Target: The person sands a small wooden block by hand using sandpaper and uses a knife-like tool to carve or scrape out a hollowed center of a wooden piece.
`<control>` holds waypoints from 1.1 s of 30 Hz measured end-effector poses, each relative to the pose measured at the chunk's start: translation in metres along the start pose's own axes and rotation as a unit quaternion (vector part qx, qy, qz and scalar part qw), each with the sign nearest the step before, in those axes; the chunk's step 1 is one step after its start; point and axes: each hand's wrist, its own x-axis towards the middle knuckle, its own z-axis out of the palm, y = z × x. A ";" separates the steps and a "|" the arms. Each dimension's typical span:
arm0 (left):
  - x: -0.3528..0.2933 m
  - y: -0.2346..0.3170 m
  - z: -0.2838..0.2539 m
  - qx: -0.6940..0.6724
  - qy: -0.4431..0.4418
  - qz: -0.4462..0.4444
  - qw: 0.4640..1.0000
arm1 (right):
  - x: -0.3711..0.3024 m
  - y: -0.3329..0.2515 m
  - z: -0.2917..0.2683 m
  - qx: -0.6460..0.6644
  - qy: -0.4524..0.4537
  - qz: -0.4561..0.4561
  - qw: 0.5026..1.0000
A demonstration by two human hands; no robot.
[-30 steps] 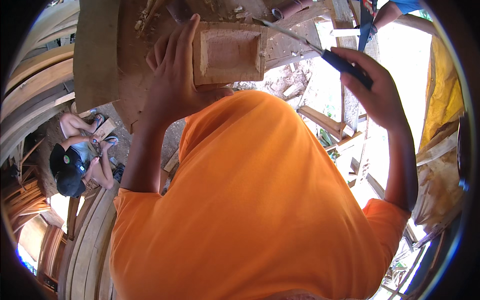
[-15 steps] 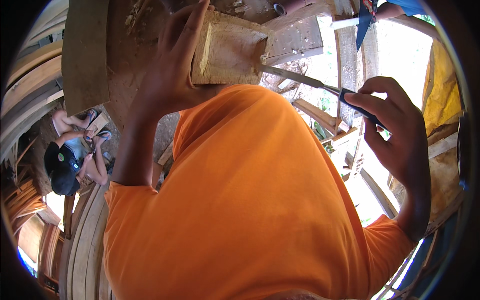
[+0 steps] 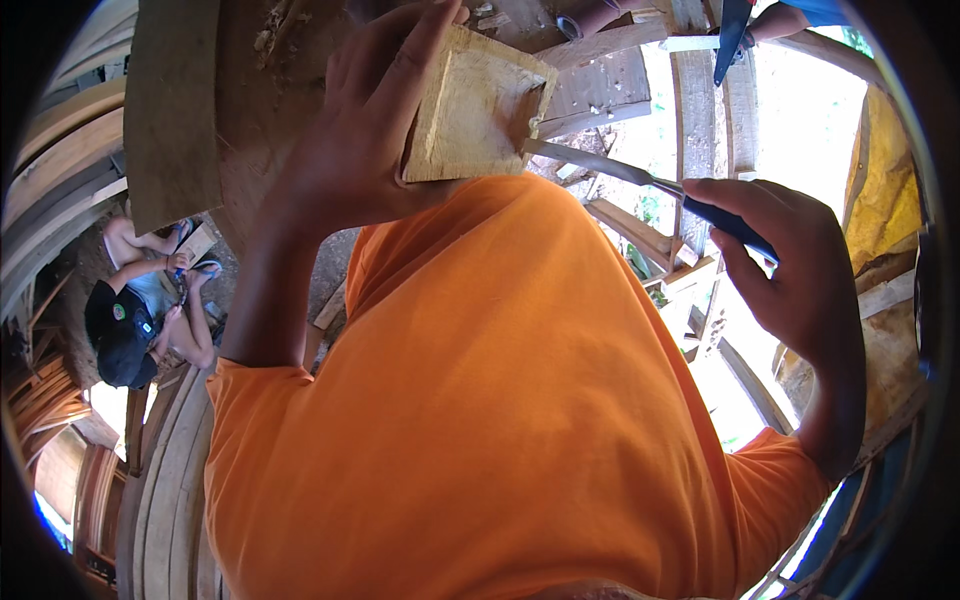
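A hollowed square wooden block (image 3: 475, 105), its recess facing up, sits above my orange-clad lap. My left hand (image 3: 375, 120) grips it along its left side, with fingers hidden behind the far edge. In my right hand (image 3: 790, 250) is a chisel (image 3: 590, 160), held by its dark blue handle. Its long flat metal blade points left, and the tip meets the lower right corner of the block. Small wood chips cling to the block's right rim.
A co-worker (image 3: 130, 325) in a dark cap sits at left, holding a small board. At top right another person's hand (image 3: 778, 22) is near a dark saw-like blade (image 3: 733, 45). Planks (image 3: 170, 110) stand at left, and a yellow sheet (image 3: 890, 175) hangs at right.
The block has shifted slightly right and downward with my left hand. The chisel stays at its right edge, while my right hand's fingers have closed further along the handle.
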 end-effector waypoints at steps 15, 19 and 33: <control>0.008 0.026 0.011 0.068 0.014 -0.023 0.997 | -0.020 -0.001 0.038 0.041 0.061 0.066 0.995; 0.007 0.024 0.015 0.049 0.020 -0.019 0.998 | -0.029 0.004 0.056 0.115 0.094 0.096 0.984; 0.010 0.037 0.006 0.098 0.001 -0.036 0.995 | -0.034 0.011 0.044 0.104 0.070 0.063 0.990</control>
